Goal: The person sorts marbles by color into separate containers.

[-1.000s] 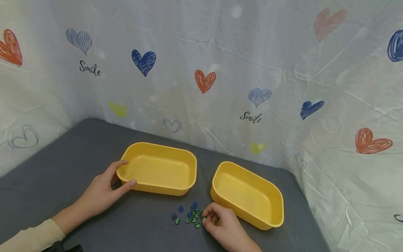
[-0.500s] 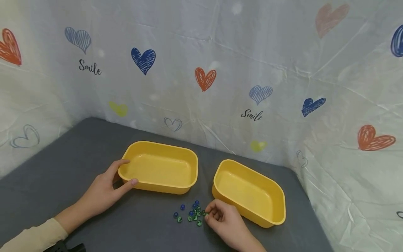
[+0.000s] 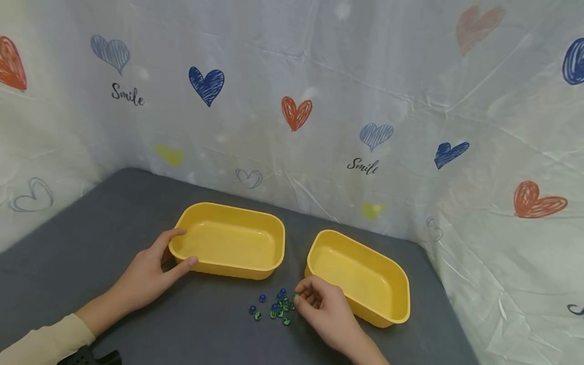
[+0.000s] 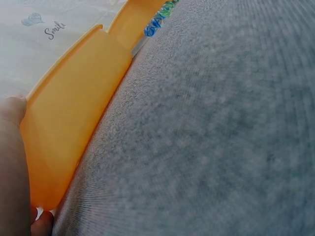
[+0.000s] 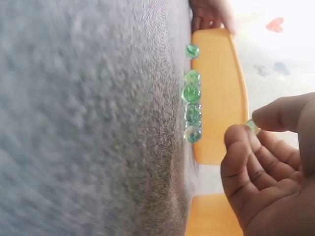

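In the head view my left hand (image 3: pixel 146 276) grips the left end of a yellow plastic bin (image 3: pixel 237 271), its thumb on the front rim. The left wrist view shows the same bin's side wall (image 4: pixel 74 113) with the thumb at its rim. My right hand (image 3: pixel 332 314) pinches a green marble (image 5: pixel 252 126) between thumb and fingertips, raised above the grey cloth. Just left of that hand lie several loose marbles, blue ones (image 3: pixel 262 298) and green swirled ones (image 3: pixel 286 321). The inside of the left bin shows bare.
A second yellow bin (image 3: pixel 374 315) stands to the right, partly overlapped by my right hand. Grey cloth (image 3: pixel 205 324) covers the table. Behind it hangs a white sheet (image 3: pixel 255 132) printed with hearts. A black strap (image 3: pixel 88 357) sits at the left wrist.
My right hand has lifted slightly away from the marbles on the cloth, with a green marble now raised in its fingertips. The left hand keeps its grip on the bin.
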Motion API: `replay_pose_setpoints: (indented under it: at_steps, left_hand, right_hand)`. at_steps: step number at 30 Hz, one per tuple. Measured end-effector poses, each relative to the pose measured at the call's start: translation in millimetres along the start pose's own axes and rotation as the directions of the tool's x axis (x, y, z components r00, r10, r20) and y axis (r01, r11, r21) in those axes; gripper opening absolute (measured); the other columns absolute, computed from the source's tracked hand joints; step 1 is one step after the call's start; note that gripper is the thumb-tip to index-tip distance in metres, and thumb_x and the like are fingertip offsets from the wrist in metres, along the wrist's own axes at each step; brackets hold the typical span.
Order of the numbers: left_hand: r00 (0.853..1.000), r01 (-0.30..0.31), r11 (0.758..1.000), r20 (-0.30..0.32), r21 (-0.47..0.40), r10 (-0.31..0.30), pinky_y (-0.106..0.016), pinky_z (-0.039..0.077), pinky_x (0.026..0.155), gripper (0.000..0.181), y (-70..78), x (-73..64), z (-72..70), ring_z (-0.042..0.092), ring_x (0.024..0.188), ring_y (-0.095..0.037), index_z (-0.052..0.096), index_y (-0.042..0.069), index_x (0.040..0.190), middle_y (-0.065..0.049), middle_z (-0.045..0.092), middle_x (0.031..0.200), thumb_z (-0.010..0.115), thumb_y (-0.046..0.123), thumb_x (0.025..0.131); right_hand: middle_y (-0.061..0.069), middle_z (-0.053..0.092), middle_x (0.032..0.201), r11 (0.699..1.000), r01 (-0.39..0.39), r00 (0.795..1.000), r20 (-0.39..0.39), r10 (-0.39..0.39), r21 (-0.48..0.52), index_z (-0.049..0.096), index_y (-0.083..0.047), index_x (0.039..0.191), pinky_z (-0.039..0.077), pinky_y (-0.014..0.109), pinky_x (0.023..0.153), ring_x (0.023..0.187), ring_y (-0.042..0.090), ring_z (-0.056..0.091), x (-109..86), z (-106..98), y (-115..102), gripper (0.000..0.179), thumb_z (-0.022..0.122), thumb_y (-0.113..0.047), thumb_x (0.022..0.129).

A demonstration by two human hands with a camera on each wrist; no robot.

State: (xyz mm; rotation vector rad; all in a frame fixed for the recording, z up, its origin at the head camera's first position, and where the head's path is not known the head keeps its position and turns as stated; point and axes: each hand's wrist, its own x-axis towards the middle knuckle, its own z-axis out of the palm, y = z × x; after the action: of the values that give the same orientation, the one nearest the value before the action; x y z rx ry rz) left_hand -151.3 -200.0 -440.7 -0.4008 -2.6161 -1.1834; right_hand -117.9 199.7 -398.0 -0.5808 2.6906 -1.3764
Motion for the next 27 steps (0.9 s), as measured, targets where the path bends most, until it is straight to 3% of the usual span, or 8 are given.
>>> replay_pose_setpoints:
  at_steps: [14,18,21,27]
  left_hand:
    - [1.000,0.021,1.000,0.004,0.000,-0.021,-0.050,0.053,0.084,0.074,-2.2,-2.8,-1.2,0.060,0.119,-0.037,0.032,0.013,0.151,-0.025,0.048,0.143,0.066,0.047,0.095]
    - [1.000,0.020,1.000,0.008,-0.003,-0.020,-0.049,0.052,0.085,0.074,-2.1,-2.5,-0.1,0.059,0.120,-0.036,0.032,0.013,0.151,-0.024,0.047,0.145,0.066,0.047,0.095]
    - [1.000,0.015,1.000,0.009,0.000,-0.015,-0.049,0.052,0.086,0.074,-2.2,-1.3,0.8,0.059,0.120,-0.035,0.032,0.013,0.151,-0.023,0.047,0.145,0.065,0.048,0.095]
    - [1.000,0.020,1.000,0.003,0.012,-0.020,-0.051,0.051,0.087,0.075,0.4,0.2,0.5,0.060,0.119,-0.034,0.033,0.012,0.150,-0.022,0.046,0.147,0.065,0.050,0.094]
  right_hand:
    - [-0.006,0.065,0.084,0.991,0.134,0.990,-0.042,-0.134,-0.008,0.067,-0.019,0.102,0.052,0.030,0.061,0.070,0.014,0.060,35.3,9.9,-26.4,0.008,0.069,-0.024,0.096]
    - [-0.006,0.065,0.085,0.992,0.121,0.991,-0.066,-0.119,0.027,0.068,-0.018,0.102,0.052,0.031,0.063,0.071,0.016,0.061,43.5,11.1,-38.2,0.008,0.070,-0.022,0.095]
    - [-0.002,0.066,0.086,0.992,0.113,0.991,-0.073,-0.109,0.051,0.068,-0.016,0.102,0.052,0.032,0.065,0.072,0.019,0.061,45.0,8.1,-59.2,0.007,0.069,-0.016,0.096]
    - [-0.003,0.066,0.086,0.981,0.177,0.982,-0.082,-0.170,0.084,0.068,-0.018,0.103,0.053,0.033,0.067,0.075,0.016,0.062,62.6,13.3,-58.6,0.009,0.068,-0.025,0.097]
